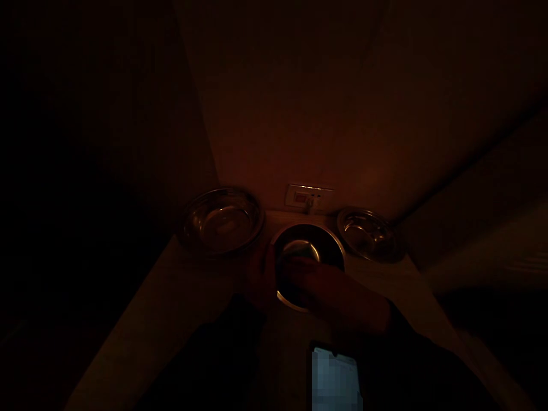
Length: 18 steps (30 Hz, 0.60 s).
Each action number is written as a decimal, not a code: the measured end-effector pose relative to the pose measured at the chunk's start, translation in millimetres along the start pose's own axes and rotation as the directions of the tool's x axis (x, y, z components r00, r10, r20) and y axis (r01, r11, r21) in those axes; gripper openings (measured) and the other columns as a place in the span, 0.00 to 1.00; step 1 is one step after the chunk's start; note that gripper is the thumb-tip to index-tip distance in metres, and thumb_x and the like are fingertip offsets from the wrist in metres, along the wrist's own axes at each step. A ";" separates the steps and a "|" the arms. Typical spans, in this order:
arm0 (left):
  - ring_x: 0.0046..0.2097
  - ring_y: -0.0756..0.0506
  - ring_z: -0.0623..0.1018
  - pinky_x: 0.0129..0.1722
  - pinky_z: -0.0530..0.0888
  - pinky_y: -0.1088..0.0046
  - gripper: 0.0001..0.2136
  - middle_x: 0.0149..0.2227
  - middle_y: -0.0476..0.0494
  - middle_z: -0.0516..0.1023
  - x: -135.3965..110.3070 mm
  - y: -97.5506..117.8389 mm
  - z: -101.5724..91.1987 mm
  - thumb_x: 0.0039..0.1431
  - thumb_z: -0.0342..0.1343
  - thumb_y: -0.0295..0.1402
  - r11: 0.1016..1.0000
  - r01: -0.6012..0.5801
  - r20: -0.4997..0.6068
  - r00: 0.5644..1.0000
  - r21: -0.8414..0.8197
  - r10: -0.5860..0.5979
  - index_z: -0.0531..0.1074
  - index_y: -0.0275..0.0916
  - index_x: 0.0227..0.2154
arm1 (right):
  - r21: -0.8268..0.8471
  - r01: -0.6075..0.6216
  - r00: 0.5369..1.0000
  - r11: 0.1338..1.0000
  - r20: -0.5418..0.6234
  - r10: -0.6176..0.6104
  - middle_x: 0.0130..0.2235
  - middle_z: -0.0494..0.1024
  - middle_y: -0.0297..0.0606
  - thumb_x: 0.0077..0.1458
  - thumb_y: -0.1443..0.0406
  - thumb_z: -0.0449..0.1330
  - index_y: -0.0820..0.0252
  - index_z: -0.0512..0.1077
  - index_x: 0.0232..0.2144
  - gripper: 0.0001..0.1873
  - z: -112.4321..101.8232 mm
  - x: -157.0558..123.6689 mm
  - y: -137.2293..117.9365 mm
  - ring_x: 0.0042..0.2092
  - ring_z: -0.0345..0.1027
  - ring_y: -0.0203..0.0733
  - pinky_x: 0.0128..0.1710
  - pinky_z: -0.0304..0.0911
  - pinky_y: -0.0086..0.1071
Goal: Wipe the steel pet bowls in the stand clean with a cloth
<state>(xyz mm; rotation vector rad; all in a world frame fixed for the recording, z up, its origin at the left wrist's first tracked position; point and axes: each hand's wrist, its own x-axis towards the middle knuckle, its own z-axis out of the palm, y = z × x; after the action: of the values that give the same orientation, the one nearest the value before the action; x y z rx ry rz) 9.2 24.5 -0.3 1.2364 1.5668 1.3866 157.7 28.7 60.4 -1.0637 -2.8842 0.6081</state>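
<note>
The picture is very dark. A round metal bowl [309, 231] with a shiny rim stands on the table in front of me. My left hand [262, 277] is at the bowl's left side, with its fingers against the rim and wall. Reaching in from the right, my right hand [314, 279] is over and inside the bowl. Its fingertips are lost in shadow, so I cannot make out whether they hold anything. What lies in the bowl does not show clearly beyond a bright reflection.
A wide metal dish [192, 228] sits at the table's back left corner, and a smaller metal plate [363, 245] at the back right. A wall socket [295, 197] with something plugged in is behind the bowl. A lit phone [336, 379] lies near me on the wooden table [141, 325].
</note>
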 end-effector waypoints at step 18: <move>0.44 0.43 0.78 0.45 0.73 0.68 0.16 0.43 0.38 0.80 -0.8 -2.5 -1.6 0.62 0.44 0.37 0.994 -0.106 0.004 0.994 0.028 0.106 0.75 0.35 0.41 | -0.178 -0.237 0.963 0.955 -0.174 0.207 0.60 0.64 0.51 0.58 0.73 0.49 0.68 0.60 0.60 0.26 -0.7 2.5 6.6 0.61 0.57 0.53 0.55 0.64 0.46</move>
<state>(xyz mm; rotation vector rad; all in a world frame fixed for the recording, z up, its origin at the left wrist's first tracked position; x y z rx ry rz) 7.5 23.2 -2.5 1.3548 1.5432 1.4327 160.0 35.2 58.4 -1.4079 -2.7558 0.2302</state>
